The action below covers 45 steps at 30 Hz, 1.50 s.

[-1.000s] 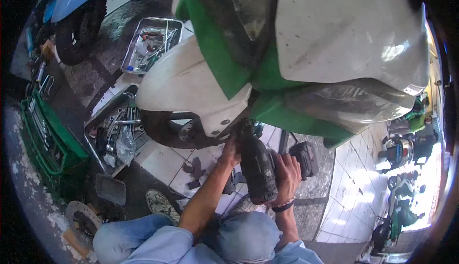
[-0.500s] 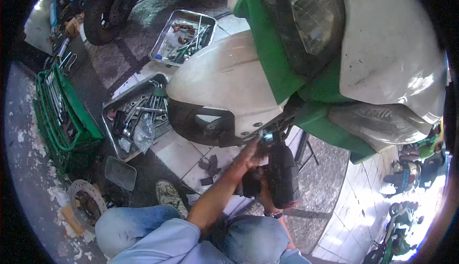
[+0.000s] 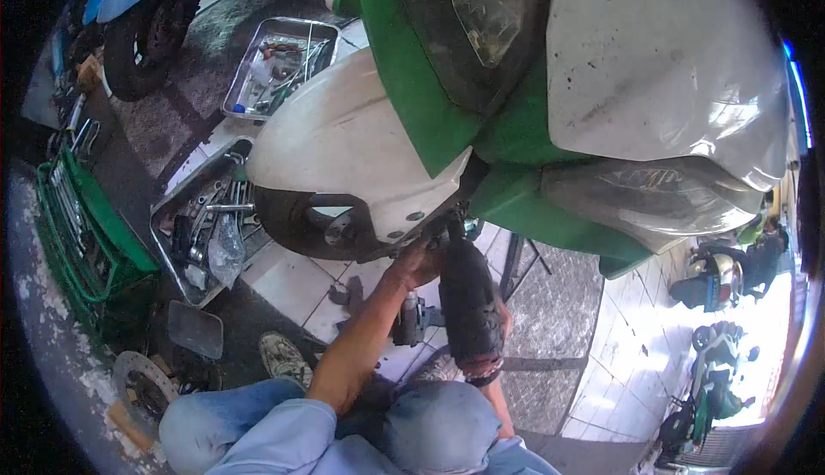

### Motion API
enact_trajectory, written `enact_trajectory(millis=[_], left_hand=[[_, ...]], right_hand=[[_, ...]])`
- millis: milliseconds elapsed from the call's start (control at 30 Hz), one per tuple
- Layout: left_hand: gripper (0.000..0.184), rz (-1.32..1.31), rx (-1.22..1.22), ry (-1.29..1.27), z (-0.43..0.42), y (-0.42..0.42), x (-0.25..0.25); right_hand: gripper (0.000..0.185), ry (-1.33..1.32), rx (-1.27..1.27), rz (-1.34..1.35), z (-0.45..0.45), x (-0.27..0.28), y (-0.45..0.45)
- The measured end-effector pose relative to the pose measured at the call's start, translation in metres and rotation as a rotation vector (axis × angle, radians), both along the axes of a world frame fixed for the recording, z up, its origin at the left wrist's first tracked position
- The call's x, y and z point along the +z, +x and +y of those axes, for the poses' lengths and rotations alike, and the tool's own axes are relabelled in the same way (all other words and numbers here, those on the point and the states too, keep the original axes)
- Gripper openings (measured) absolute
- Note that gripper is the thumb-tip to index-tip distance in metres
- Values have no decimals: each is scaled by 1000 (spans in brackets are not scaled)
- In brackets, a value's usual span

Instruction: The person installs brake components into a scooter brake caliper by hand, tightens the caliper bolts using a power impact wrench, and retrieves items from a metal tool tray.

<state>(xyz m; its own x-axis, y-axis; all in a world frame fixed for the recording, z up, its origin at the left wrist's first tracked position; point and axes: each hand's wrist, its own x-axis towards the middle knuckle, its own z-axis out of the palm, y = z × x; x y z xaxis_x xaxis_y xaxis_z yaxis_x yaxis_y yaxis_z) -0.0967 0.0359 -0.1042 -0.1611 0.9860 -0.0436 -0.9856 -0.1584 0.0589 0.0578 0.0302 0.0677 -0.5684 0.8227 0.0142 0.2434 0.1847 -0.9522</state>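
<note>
A scooter's white front fender [image 3: 344, 122] reaches over its front wheel [image 3: 296, 226]. Below the fender's rear lower edge, my left hand [image 3: 418, 264] is raised against the dark parts there; its fingertips are hidden. A long black barrel-shaped tool [image 3: 468, 303], reddish at its near end, points up toward those parts. My right hand [image 3: 505, 316] is around the tool from behind, mostly covered by it, with a dark band on the wrist. Left of the barrel is a grey and black metal piece [image 3: 414, 318] whose kind I cannot make out.
Two metal trays of tools, a far one [image 3: 279, 67] and a nearer one [image 3: 202, 230], lie on the floor. A green toolbox [image 3: 99, 243] is at left, near a brake disc [image 3: 146, 387]. Green and white scooter bodywork [image 3: 662, 71] fills the upper right.
The view has shifted, so the scooter and trays appear further left. The black tool is seen more lengthwise, and the grey and black piece beside it shows more clearly. My left hand stays under the fender.
</note>
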Motion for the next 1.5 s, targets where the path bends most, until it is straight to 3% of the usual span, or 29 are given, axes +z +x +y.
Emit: enact_trajectory(millis=[33, 100, 200, 267, 300, 367, 433, 500, 633, 733, 800, 867, 900, 967, 1033, 1100, 1167, 1200, 1267, 1300, 1367, 1467, 1500], left_hand=[[55, 1, -1, 4, -1, 0, 1], [54, -50, 54, 178, 3, 2, -3], [58, 28, 109, 106, -4, 2, 25], [56, -22, 109, 166, -4, 1, 24], [55, -98, 91, 253, -1, 1, 15], [59, -134, 73, 144, 11, 6, -30], [63, -168, 58, 36, 11, 6, -26], [60, -47, 89, 103, 14, 7, -18], [59, -128, 66, 124, 23, 6, -36], [60, 234, 123, 206, 24, 9, -42], [61, -145, 82, 207, 19, 6, -17], [64, -20, 166, 216, 5, 4, 12], [64, -9, 136, 227, 3, 1, 12], [65, 5, 55, 241, -3, 2, 11], [66, 26, -20, 259, -5, -1, 6], [64, 78, -15, 147, -8, -7, -7], [63, 129, -32, 34, -14, -6, -25], [61, 47, -91, 275, -14, -9, -31], [59, -33, -199, 512, -19, -11, -70], [61, 377, 12, 73, -31, 1, -119], [66, 674, 190, -465, -44, 10, -100], [48, 231, 152, -314, -53, 19, 84], [59, 397, 85, -196, -54, 20, 102]], right_hand=[[33, 198, 8, -89, 3, 15, -6], [31, 226, 46, -119, 15, 28, -7], [25, 333, 35, -285, 23, 22, 4], [21, 837, 65, -429, 31, 22, 8], [21, 874, 78, -410, 25, 42, -2], [21, 923, 89, -454, 28, 52, -6], [22, 1114, 104, -495, 39, 52, -3], [22, 1101, 142, -550, 45, 61, -3], [21, 1036, 191, -616, 39, 65, 1], [24, 1039, 160, -617, 36, 55, 6], [25, 544, 157, -410, 38, 42, 9], [27, 257, 206, -260, 44, -8, 29], [28, 491, 245, -310, 33, -17, 25], [30, 711, 270, -363, 13, -25, 18], [33, 169, 172, -58, 1, -22, 7], [35, -116, 119, 93, 5, -24, 9], [28, 337, 125, -167, 23, -27, 20], [33, 606, 133, -324, 24, -11, 13], [37, 669, 147, -274, 30, 2, 13], [37, 683, 149, -220, 34, -10, 19], [38, 633, 159, -151, 41, -44, 31], [39, 487, 144, -170, 24, -77, 59], [39, 471, 105, -181, 19, -79, 70]])
